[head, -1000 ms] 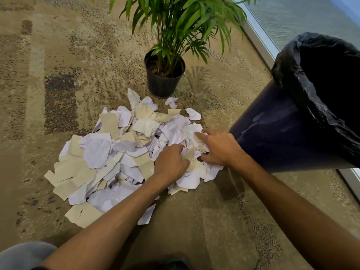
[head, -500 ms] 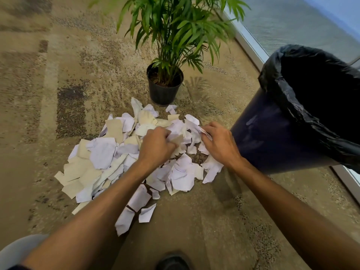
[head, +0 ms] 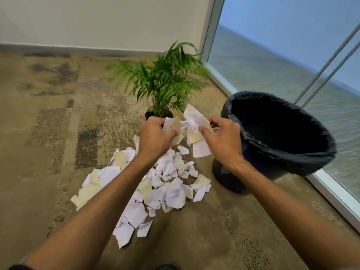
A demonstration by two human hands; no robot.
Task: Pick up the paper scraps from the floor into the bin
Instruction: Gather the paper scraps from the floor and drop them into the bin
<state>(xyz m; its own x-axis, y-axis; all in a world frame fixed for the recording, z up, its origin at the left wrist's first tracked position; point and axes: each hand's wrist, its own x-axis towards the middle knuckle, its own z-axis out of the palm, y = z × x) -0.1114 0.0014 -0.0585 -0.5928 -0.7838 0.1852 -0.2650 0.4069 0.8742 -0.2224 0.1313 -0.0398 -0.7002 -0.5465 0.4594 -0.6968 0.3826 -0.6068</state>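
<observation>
Both hands have lifted off the floor: left hand (head: 153,136) and right hand (head: 222,141) each grip torn white and tan paper scraps (head: 191,125), seemingly just beside the bin (head: 280,152).

Your left hand (head: 153,138) hides most of the plant pot (head: 151,114); the picture's edge cuts your forearms.
</observation>
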